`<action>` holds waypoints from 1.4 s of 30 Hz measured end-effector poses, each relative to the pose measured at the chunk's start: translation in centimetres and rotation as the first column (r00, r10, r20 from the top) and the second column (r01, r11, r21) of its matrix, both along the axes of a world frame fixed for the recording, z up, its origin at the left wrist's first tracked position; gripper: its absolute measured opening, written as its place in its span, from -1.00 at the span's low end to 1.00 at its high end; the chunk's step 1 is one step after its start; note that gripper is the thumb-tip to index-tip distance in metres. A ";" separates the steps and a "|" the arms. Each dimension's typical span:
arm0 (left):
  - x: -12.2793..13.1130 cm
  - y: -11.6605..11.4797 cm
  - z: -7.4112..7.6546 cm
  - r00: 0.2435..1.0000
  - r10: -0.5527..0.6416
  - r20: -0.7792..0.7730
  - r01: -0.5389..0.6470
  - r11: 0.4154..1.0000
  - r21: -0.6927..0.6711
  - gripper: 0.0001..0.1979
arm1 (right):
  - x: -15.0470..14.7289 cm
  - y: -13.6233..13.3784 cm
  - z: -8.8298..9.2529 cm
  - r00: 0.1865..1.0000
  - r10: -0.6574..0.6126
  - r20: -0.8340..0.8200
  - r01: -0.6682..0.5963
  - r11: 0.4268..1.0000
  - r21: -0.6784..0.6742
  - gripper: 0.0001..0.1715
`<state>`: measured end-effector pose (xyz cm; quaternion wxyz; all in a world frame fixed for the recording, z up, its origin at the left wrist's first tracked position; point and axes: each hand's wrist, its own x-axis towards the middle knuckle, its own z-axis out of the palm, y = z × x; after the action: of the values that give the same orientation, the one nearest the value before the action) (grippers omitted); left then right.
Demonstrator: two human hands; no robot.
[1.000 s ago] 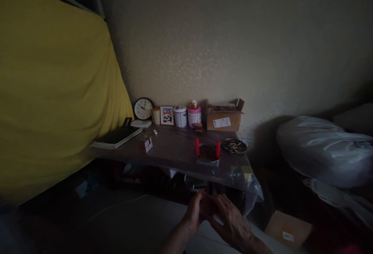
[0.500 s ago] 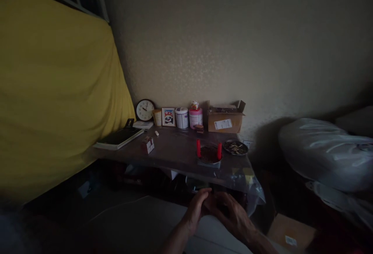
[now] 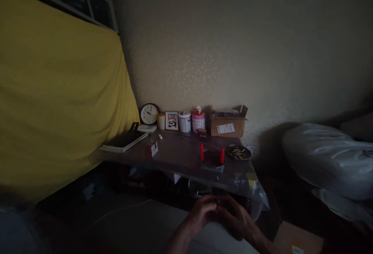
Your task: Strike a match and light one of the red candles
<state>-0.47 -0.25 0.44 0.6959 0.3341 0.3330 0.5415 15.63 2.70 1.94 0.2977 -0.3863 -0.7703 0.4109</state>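
Observation:
My left hand [image 3: 200, 212] and my right hand [image 3: 238, 219] meet in front of the table's near edge, low in the view. Their curled fingers press together at the tips. Whatever they hold, if anything, is too dark and small to make out. Beyond them on the table [image 3: 177, 158], a round dish [image 3: 212, 160] with dark brown contents stands between two upright red candles [image 3: 201, 152]. Right of it is a round metal plate [image 3: 239, 153] with several thin pale sticks on it.
Along the wall stand a clock [image 3: 149, 114], a panda picture [image 3: 171, 121], a white tin [image 3: 184, 122], a pink tin [image 3: 198, 123] and an open cardboard box [image 3: 227, 126]. A cube puzzle [image 3: 152, 149] sits left. White bags [image 3: 323, 160] lie right.
My hands have drawn closer, with the fingertips now touching. The view has tilted up slightly and turned left, so everything sits lower and further right. Objects on the table have not moved.

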 end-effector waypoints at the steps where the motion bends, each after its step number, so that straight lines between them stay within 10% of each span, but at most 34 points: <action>1: 0.0 0.0 0.0 1.000 -0.011 0.012 0.011 1.000 0.014 -0.72 | 0.1 0.0 0.0 1.000 0.001 -0.001 -0.001 1.000 -0.001 -0.63; 16: -0.5 0.8 -0.8 0.986 0.159 0.053 -0.153 0.982 -0.108 -0.78 | 1.8 3.5 -3.3 0.965 -0.250 -0.080 0.252 0.968 0.004 -0.70; 32: -1.1 0.5 -0.2 0.979 0.093 0.184 -0.099 0.995 0.025 -0.81 | 1.8 2.4 -0.5 0.826 -0.355 -0.438 0.335 0.934 -0.124 -0.55; 42: 0.1 0.5 0.3 0.984 0.099 0.146 -0.116 0.987 0.108 -0.81 | -0.2 0.0 1.8 0.931 -0.210 -0.297 0.310 0.885 0.346 -0.72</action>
<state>-0.42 0.26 0.77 0.6668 0.3165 0.2689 0.6189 15.41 2.70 3.77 0.5159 -0.3651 -0.7328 0.2522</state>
